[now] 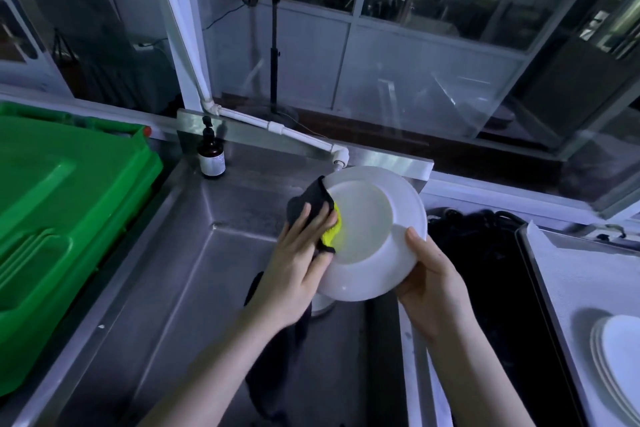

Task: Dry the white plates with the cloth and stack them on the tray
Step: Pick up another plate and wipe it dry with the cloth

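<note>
My right hand [433, 288] clamps the tilted plate [367, 218] mid-frame by its lower-right rim, my left hand [294, 270] presses the cloth [311, 198] flat-fingered on its left rim, and the tray [581, 274] lies lower right, nearer my right.

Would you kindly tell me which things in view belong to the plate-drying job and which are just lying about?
Job: plate, gripped by the right hand; cloth, pressed on it by the left hand; stacked plates on the tray.
Lying about: green bin; brown pump bottle; white pipe; camera stand.
</note>
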The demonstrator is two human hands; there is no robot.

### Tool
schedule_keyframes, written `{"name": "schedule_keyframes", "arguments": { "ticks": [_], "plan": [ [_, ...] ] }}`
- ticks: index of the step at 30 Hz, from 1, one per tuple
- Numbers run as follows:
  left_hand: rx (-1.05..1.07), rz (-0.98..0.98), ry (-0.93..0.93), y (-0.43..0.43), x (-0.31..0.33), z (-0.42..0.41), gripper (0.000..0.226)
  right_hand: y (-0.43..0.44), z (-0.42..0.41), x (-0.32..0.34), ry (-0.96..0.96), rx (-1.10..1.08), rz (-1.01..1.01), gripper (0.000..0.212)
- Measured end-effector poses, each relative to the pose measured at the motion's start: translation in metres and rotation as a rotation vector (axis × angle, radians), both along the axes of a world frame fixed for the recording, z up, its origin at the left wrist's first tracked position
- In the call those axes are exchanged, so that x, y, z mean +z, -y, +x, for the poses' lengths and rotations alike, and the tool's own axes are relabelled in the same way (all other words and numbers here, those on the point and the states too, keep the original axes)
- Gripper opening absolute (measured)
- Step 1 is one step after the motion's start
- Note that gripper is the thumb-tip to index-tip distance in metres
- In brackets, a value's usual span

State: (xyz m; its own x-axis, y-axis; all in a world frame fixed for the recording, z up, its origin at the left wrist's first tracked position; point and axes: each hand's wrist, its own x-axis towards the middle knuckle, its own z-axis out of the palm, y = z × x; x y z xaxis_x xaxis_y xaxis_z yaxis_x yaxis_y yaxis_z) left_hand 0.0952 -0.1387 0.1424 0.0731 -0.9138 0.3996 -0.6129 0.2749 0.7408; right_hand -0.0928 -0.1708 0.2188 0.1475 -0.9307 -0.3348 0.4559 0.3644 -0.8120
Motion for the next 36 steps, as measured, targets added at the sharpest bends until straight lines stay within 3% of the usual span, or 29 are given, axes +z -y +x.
{"name": "schedule_keyframes", "arguments": {
  "ticks": [5,8,13,18,20,22,26,29,32,36],
  "plan": [
    [-0.071,-0.066,0.297,-0.024,0.01,-0.042,0.056,-0.007,0.012,-0.012,0.048,-0.004,0.064,0.046],
    [-0.08,-0.031,0.334,-0.001,0.024,-0.044,0.057,-0.015,0.019,-0.017,0.048,0.02,0.107,0.046],
    [-0.012,0.045,0.171,0.04,0.022,-0.001,0.064,-0.016,0.009,-0.017,0.054,0.065,0.058,0.042],
    [0.151,0.081,-0.403,0.024,0.017,0.014,0.049,-0.009,0.0,0.0,0.032,0.029,0.023,0.041],
    [0.172,0.011,-0.442,0.006,0.017,0.004,0.051,-0.004,0.003,0.007,0.079,-0.002,0.032,0.04],
    [0.153,-0.074,-0.297,-0.01,0.014,-0.011,0.054,0.001,0.01,0.009,0.141,-0.051,0.064,0.041],
    [0.096,-0.166,0.198,-0.03,0.015,-0.048,0.053,0.005,0.026,0.006,0.176,-0.083,0.132,0.044],
    [0.031,-0.187,0.371,-0.027,0.019,-0.057,0.055,0.003,0.029,0.001,0.166,-0.026,0.192,0.048],
    [0.0,-0.175,0.432,-0.014,0.021,-0.048,0.056,0.005,0.025,0.003,0.183,-0.039,0.161,0.045],
    [0.101,-0.031,0.178,0.008,0.022,-0.033,0.052,0.005,0.014,0.006,0.162,-0.064,0.102,0.034]
  ]
}}
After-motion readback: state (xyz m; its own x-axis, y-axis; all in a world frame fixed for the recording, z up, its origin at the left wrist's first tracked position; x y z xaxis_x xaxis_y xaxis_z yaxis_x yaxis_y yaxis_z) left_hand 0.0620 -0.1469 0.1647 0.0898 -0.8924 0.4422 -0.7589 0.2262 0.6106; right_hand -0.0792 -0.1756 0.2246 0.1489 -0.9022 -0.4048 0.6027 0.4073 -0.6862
